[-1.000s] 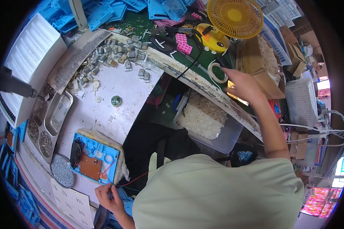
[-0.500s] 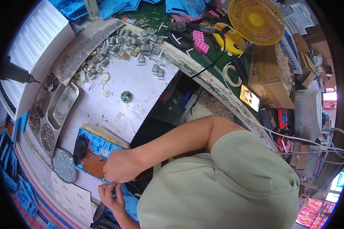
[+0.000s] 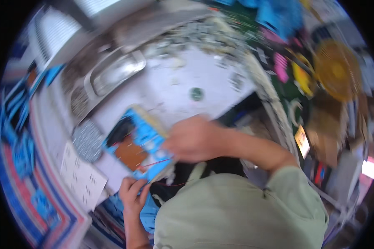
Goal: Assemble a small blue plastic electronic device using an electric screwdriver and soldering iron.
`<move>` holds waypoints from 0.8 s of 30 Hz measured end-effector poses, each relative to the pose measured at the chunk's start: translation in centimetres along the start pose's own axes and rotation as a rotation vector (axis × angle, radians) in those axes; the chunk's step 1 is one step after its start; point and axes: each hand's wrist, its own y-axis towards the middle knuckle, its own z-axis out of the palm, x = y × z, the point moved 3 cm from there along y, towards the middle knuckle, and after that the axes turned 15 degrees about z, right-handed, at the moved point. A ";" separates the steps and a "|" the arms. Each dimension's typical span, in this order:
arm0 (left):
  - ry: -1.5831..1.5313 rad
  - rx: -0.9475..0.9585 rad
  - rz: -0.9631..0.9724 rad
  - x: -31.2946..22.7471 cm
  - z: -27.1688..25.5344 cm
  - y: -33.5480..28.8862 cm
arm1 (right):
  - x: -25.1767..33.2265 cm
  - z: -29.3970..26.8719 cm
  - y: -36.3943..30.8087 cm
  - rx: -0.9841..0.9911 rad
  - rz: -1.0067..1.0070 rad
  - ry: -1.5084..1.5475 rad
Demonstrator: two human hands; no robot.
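Note:
A blue plastic casing (image 3: 156, 139) lies tilted on the white work surface, with a brown circuit board (image 3: 131, 152) and a black part (image 3: 121, 129) inside it. My right hand (image 3: 193, 139), blurred by motion, is closed over the casing's right side. A thin red wire (image 3: 157, 162) runs straight from the board's near end to its fingers. At the casing's near corner my left hand (image 3: 133, 194) has thumb and fingers drawn together; what lies between them is too small to make out. Another thin dark red wire (image 3: 174, 184) trails from that corner towards my lap.
Left of the casing are a round dish of small metallic bits (image 3: 88, 141) and a marked paper sheet (image 3: 82, 176). A metal compartment tray (image 3: 142, 62) stands beyond. Small grey parts (image 3: 195, 39) are heaped at the back, with a green round object (image 3: 196, 94) before them. A yellow fan (image 3: 336, 70) stands right.
My view has swung, shifting the scene rightward and blurring it. My right hand has moved from the board's near edge to the casing's right side, with the red wire now stretched to it.

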 end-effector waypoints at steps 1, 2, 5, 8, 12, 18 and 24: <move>-0.008 0.016 0.005 0.0 -0.2 0.3 | -0.7 -2.4 -0.1 -0.039 0.109 -0.062; 0.002 0.017 -0.007 -0.1 -0.5 0.4 | -1.7 -4.6 -0.1 -0.030 0.245 -0.060; -0.023 0.006 -0.003 -0.1 -0.6 0.3 | -3.8 -9.1 0.2 -0.085 0.566 -0.233; -0.035 -0.001 -0.015 -0.1 -0.4 0.1 | -6.8 -11.1 2.3 -0.087 0.623 -0.428; -0.051 -0.005 -0.038 -0.3 -0.3 0.2 | -11.3 -11.1 6.7 -0.043 0.551 -0.616; -0.055 -0.007 -0.056 -0.4 -0.3 0.2 | -13.6 -10.0 10.8 -0.021 0.601 -0.627; -0.067 -0.005 -0.045 -0.1 -0.3 0.1 | -13.0 -7.1 12.8 0.012 0.531 -0.671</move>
